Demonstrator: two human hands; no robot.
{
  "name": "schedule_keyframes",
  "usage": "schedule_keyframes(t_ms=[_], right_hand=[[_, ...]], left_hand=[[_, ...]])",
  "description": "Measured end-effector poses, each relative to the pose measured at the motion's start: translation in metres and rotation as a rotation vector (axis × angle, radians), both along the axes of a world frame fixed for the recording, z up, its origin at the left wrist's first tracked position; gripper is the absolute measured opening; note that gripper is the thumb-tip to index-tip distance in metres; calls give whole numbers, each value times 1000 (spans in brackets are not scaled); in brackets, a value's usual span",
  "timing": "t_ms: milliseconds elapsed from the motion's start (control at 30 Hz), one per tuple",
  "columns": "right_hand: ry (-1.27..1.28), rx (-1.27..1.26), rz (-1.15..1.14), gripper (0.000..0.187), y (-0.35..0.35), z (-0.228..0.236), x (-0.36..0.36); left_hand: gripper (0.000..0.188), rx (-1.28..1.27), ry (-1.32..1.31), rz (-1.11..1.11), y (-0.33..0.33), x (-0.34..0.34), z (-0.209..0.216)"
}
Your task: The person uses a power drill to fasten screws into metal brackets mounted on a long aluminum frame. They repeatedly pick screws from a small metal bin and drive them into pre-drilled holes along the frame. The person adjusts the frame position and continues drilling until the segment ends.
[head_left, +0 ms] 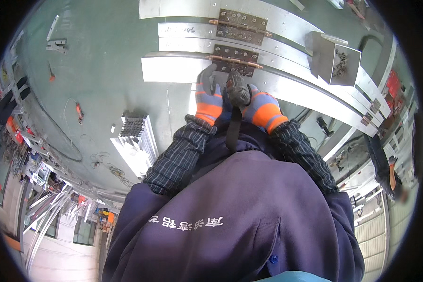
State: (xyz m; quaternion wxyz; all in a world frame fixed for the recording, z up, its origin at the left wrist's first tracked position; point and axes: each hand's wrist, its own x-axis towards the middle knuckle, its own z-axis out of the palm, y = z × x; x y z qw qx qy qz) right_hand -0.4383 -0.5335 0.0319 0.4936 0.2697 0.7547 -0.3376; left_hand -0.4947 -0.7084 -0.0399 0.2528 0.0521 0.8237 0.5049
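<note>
My right hand (264, 107), in a grey glove with orange bands, grips a dark power drill (238, 89). The drill's front end points at the nearer of two dark brown hinges (237, 60). This hinge lies across pale metal profiles and has a copper-coloured pin. My left hand (208, 95), gloved the same way, is beside the drill with its fingertips at the hinge's near left corner. Its fingers and thumb are curved apart, with no object visible between them. A black strap (233, 131) hangs below the drill. The drill's tip is hard to make out.
Another hinge (242, 27) lies farther off on the profiles. A metal box (322, 58) of small screws stands on them to the right. Stacked white profiles (138, 145) are at lower left. An orange tool (79, 113) lies on the green floor. Another person (392, 176) is at far right.
</note>
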Motion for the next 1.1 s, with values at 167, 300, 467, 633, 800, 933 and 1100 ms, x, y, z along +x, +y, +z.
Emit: schedule_keyframes(t_ms=[167, 300, 467, 633, 800, 933, 1100], right_hand=[[118, 4, -69, 75, -6, 33, 19], [170, -23, -134, 74, -2, 40, 43], [168, 17, -157, 67, 0, 39, 76], [112, 45, -144, 64, -1, 37, 96], [129, 31, -174, 61, -6, 36, 101], [151, 32, -208, 61, -9, 38, 104], [137, 41, -204, 63, -11, 39, 105]], left_hand=[[61, -656, 88, -577, -16, 2, -27], [66, -803, 130, -750, 0, 1, -32], [61, -556, -177, -585, 4, -9, -27], [69, -798, -69, -714, 1, -2, -35], [59, -202, -541, -410, -1, -7, -60], [64, -233, -341, -290, -6, 1, -61], [79, -687, -4, -678, -2, 10, -52]])
